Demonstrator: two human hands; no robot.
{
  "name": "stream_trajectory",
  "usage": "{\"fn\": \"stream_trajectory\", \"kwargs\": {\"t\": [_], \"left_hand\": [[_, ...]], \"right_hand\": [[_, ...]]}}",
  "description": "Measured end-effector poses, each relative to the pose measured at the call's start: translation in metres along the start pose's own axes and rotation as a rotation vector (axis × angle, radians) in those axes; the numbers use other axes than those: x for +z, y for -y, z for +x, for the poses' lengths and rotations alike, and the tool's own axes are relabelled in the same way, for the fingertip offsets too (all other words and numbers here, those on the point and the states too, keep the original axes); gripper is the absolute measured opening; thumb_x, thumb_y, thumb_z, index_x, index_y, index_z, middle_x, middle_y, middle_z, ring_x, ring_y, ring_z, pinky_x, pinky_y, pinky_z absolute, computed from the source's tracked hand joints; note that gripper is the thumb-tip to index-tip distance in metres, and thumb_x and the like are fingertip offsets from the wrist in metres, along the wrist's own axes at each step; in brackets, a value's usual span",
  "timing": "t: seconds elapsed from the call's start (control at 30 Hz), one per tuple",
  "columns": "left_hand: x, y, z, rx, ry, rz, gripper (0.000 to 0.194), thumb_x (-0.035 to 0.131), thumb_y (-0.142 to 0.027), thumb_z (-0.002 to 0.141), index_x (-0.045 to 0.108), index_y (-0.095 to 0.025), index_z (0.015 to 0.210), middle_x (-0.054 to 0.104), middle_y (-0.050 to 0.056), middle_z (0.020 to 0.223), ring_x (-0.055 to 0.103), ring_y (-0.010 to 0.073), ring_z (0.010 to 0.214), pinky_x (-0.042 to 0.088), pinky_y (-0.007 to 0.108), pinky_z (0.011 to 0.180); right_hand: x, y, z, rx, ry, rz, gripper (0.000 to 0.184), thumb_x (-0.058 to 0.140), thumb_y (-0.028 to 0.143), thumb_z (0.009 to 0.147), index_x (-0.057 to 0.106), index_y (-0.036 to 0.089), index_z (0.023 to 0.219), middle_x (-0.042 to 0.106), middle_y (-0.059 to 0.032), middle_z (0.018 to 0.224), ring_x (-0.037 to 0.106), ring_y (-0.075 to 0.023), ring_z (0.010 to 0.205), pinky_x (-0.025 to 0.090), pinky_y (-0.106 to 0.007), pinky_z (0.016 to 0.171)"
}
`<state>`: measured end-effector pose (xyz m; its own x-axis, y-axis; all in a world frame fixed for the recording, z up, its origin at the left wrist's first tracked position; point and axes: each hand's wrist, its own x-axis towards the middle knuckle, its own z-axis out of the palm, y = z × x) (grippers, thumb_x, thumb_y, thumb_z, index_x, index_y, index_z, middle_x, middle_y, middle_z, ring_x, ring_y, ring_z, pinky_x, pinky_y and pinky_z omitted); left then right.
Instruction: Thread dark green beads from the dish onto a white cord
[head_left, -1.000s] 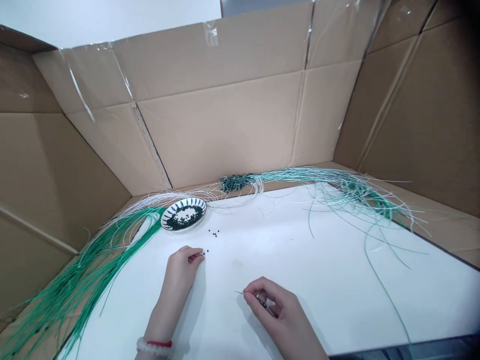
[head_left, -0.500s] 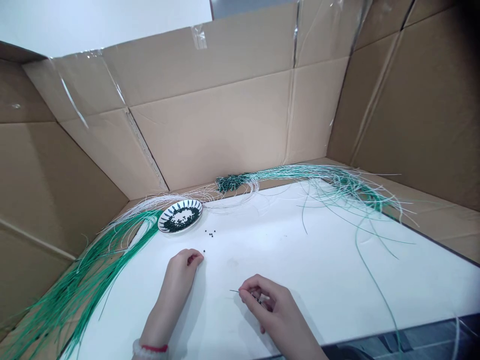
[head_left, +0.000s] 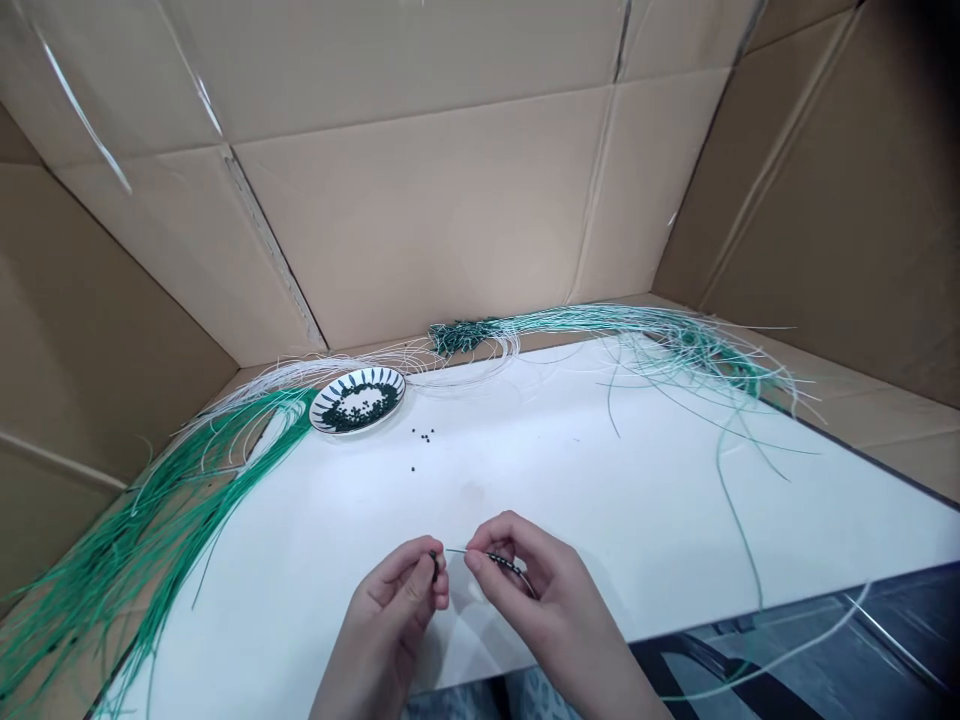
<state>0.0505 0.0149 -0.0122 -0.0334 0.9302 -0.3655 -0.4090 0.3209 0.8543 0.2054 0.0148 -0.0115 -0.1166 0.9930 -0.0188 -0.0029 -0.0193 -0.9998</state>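
My left hand (head_left: 397,612) pinches a small dark bead (head_left: 434,566) between thumb and fingertips. My right hand (head_left: 544,610) holds a thin wire (head_left: 504,562) strung with several dark beads. The bare wire tip points left and ends right beside the pinched bead. Whether the tip enters the bead is too small to tell. Farther up, a white plate with a black pattern (head_left: 322,413) holds a heap of dark beads (head_left: 358,403). Several loose beads (head_left: 422,436) lie on the white board (head_left: 570,470) between the plate and my hands.
Bundles of green and white wires (head_left: 172,510) curve along the board's left and back edges, with more at the right (head_left: 697,355). Cardboard box walls (head_left: 420,220) surround the board. Its front edge runs just past my hands, above a dark floor.
My left hand has moved down and right from the loose beads, carrying a bead to the wire tip. My right hand has shifted left. The camera has tilted, raising the scene in the frame.
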Motion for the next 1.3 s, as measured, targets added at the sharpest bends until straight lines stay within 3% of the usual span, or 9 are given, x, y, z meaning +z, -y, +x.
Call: {"fn": "stream_trajectory", "kwargs": {"t": [0.27,0.47,0.7,1.13,1.3], "left_hand": [[0.002,-0.007,-0.021,0.060,-0.076,-0.040,0.037,0.101,-0.045,0.044,0.083,-0.022,0.067,0.068,-0.002,0.052,0.060,0.0086,0.058,0.047,0.014,0.060],[0.007,-0.017,-0.032,0.157,-0.136,0.043,0.037,0.100,-0.050,0.040,0.083,-0.026,0.062,0.072,-0.003,0.059,0.061,0.0096,0.057,0.050,0.016,0.059],[0.011,-0.018,-0.039,0.260,-0.125,0.059,0.033,0.098,-0.051,0.048,0.083,-0.027,0.064,0.070,-0.004,0.059,0.060,0.0092,0.057,0.050,0.014,0.057],[0.011,-0.016,-0.039,0.290,-0.165,0.007,0.032,0.101,-0.043,0.041,0.078,-0.026,0.056,0.068,-0.002,0.064,0.059,0.0121,0.058,0.051,0.017,0.055],[0.010,-0.016,-0.040,0.243,-0.153,-0.016,0.035,0.102,-0.040,0.039,0.076,-0.024,0.055,0.065,-0.004,0.063,0.058,0.0099,0.057,0.049,0.015,0.054]], "right_hand": [[0.011,0.027,-0.015,0.039,0.049,0.097,0.015,0.066,0.034,0.087,0.066,0.021,0.080,0.071,-0.0024,0.085,0.062,-0.0161,0.071,0.047,-0.025,0.057],[0.018,0.037,-0.021,0.044,0.026,0.101,0.008,0.069,0.025,0.079,0.065,0.021,0.074,0.076,-0.0040,0.092,0.068,-0.0188,0.080,0.053,-0.028,0.068],[0.022,0.043,-0.024,0.043,0.000,0.082,0.010,0.069,0.027,0.078,0.064,0.022,0.071,0.078,-0.0048,0.092,0.070,-0.0209,0.080,0.055,-0.034,0.072],[0.023,0.045,-0.025,0.048,0.003,0.115,0.016,0.073,0.031,0.079,0.063,0.021,0.071,0.077,-0.0068,0.091,0.066,-0.0195,0.074,0.054,-0.035,0.071],[0.022,0.045,-0.026,0.063,0.007,0.092,0.014,0.070,0.031,0.078,0.063,0.022,0.070,0.075,-0.0061,0.091,0.065,-0.0196,0.074,0.051,-0.036,0.072]]}}
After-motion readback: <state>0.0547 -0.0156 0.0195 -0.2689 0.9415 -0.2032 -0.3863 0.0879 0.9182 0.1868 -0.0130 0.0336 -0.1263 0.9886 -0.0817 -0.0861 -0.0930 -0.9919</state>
